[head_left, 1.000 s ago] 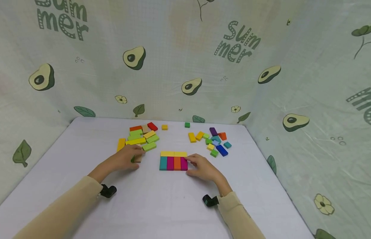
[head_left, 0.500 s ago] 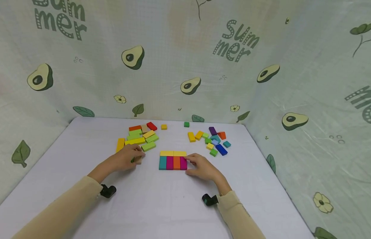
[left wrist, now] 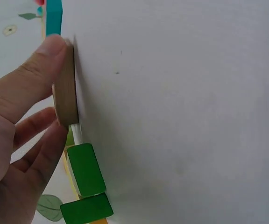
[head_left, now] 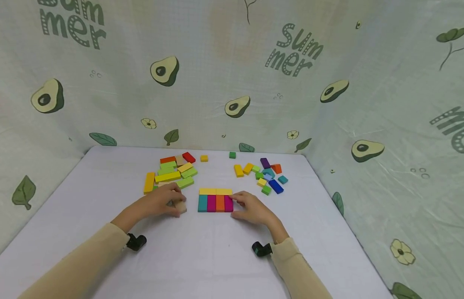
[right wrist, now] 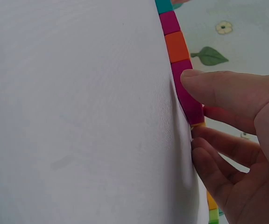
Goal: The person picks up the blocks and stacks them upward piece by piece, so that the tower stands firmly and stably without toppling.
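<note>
In the head view my left hand (head_left: 160,202) pinches a plain wooden block (head_left: 181,207) just left of a flat arrangement. The left wrist view has the thumb along this block (left wrist: 67,93) and fingertips behind it. The arrangement is a row of teal (head_left: 202,203), magenta (head_left: 211,203), orange (head_left: 220,203) and magenta (head_left: 229,203) blocks, with two yellow blocks (head_left: 215,191) along its far side. My right hand (head_left: 254,207) holds the right-end magenta block, thumb on its near end (right wrist: 188,98) and index finger at its far corner.
Beyond the left hand lies a loose pile of lime, yellow, red and wooden blocks (head_left: 167,176). Several small coloured blocks (head_left: 268,177) are scattered at the back right. A yellow block (head_left: 204,158) and a green block (head_left: 232,155) lie near the back edge.
My left hand has drawn the wooden block away from the pile, rightward toward the arrangement, and turned it. The right hand stays at the right end of the row.
</note>
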